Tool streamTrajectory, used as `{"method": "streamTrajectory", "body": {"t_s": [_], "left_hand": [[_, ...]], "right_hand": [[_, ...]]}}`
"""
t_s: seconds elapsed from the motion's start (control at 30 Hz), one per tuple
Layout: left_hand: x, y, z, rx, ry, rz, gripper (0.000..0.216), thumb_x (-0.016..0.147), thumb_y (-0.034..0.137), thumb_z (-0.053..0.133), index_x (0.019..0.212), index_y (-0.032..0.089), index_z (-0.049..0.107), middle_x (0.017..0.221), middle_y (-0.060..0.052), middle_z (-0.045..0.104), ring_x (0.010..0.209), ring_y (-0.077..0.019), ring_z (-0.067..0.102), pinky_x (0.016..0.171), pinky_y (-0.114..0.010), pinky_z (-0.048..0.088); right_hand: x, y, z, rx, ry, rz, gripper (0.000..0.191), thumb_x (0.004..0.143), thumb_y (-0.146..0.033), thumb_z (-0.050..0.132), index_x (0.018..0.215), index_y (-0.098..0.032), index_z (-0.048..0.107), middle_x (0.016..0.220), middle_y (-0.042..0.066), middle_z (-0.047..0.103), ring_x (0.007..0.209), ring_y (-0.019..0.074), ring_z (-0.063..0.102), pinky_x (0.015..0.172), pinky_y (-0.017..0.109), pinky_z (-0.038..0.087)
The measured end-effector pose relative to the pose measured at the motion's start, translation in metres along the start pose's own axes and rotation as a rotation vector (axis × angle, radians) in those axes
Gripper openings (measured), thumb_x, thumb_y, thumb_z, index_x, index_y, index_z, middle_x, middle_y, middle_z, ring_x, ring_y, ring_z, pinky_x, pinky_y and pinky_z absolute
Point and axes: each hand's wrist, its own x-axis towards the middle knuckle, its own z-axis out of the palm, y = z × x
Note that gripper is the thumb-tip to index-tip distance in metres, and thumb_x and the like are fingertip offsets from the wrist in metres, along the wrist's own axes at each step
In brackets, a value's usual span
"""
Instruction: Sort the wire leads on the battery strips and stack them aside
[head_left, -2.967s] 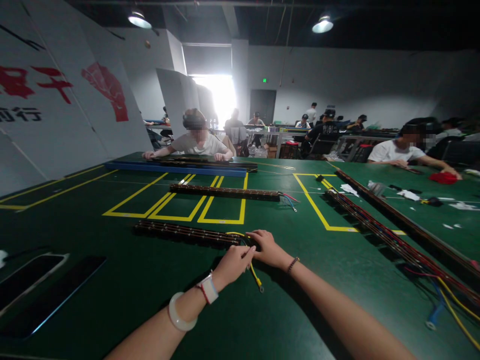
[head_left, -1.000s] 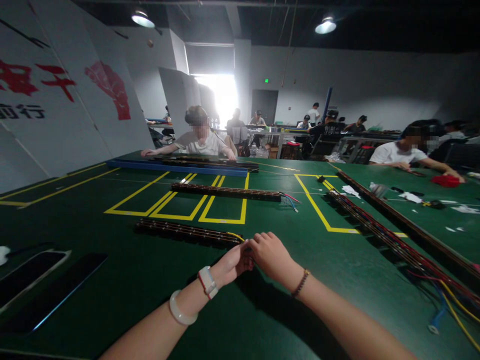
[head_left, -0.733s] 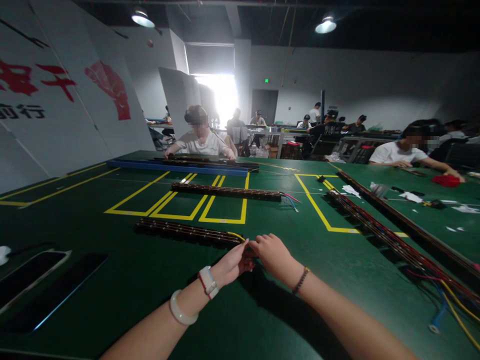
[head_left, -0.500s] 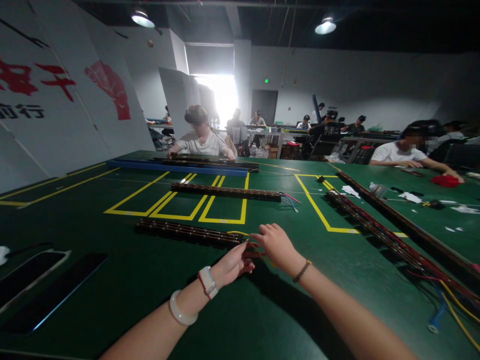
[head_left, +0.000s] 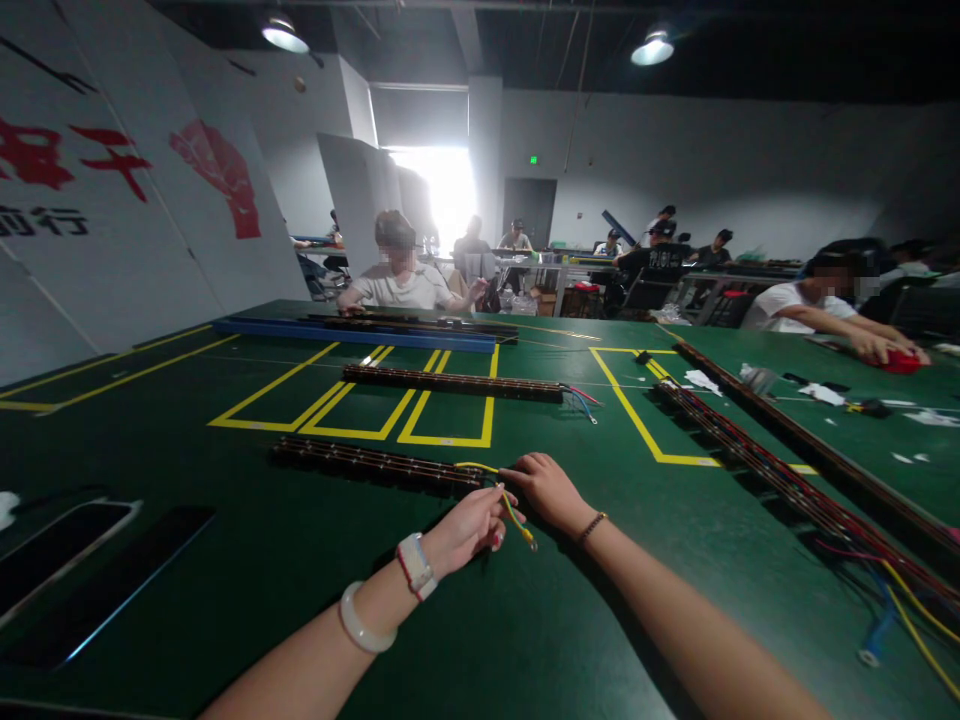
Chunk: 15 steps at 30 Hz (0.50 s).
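Left fingers (head_left: 486,502) pinched a thin, bent yellow wire (head_left: 517,518); right fingers (head_left: 523,476) curled close by, hold unclear, beside a ridged dark strip (head_left: 375,463).

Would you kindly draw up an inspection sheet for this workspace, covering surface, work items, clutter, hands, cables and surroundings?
Surface: green tabletop with yellow tape.
Work items: near strip, yellow wire at its right-hand end; middle strip behind it, crossing the tape.
Clutter: white scraps at right; two phone-like slabs at left.
Hands: left hand and right hand close together at the near strip's end, beside the yellow wire; grip unclear.
Cables: yellow wire ends in a ring terminal; a blue wire at right does too.
Surroundings: person opposite; another person at right, touching a red item; lit ceiling lamps.
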Motion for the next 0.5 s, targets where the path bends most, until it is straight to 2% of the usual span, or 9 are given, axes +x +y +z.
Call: {"method": "streamTrajectory", "body": {"t_s": [0.2, 0.33, 0.5], "left_hand": [[-0.003, 0.008, -0.002, 0.329, 0.023, 0.113, 0.036, 0.091, 0.046, 0.042, 0.082, 0.013, 0.053, 0.061, -0.001, 0.06, 0.035, -0.0046, 0.042, 0.038, -0.018, 0.028], [-0.004, 0.013, -0.006, 0.597, 0.117, 0.174, 0.04, 0.089, 0.048, 0.042, 0.071, 0.015, 0.054, 0.047, 0.003, 0.051, 0.032, -0.0066, 0.038, 0.038, -0.019, 0.024], [-0.004, 0.006, -0.006, 0.831, 0.266, 0.363, 0.031, 0.086, 0.035, 0.053, 0.061, 0.018, 0.054, 0.049, 0.002, 0.049, 0.041, -0.0103, 0.043, 0.047, -0.022, 0.027]], "right_hand": [[-0.001, 0.004, 0.007, 0.123, 0.083, 0.042, 0.032, 0.09, -0.015, 0.05, 0.118, -0.026, 0.063, 0.096, 0.006, 0.061, 0.093, 0.0171, 0.053, 0.084, 0.03, 0.042], [-0.001, 0.004, 0.004, 0.136, 0.083, 0.041, 0.034, 0.091, -0.014, 0.048, 0.12, -0.026, 0.062, 0.096, 0.006, 0.062, 0.094, 0.0168, 0.053, 0.084, 0.03, 0.042], [-0.001, 0.002, 0.003, 0.134, 0.095, 0.041, 0.034, 0.091, -0.013, 0.047, 0.12, -0.026, 0.062, 0.096, 0.006, 0.062, 0.094, 0.0168, 0.053, 0.085, 0.03, 0.042]]}}
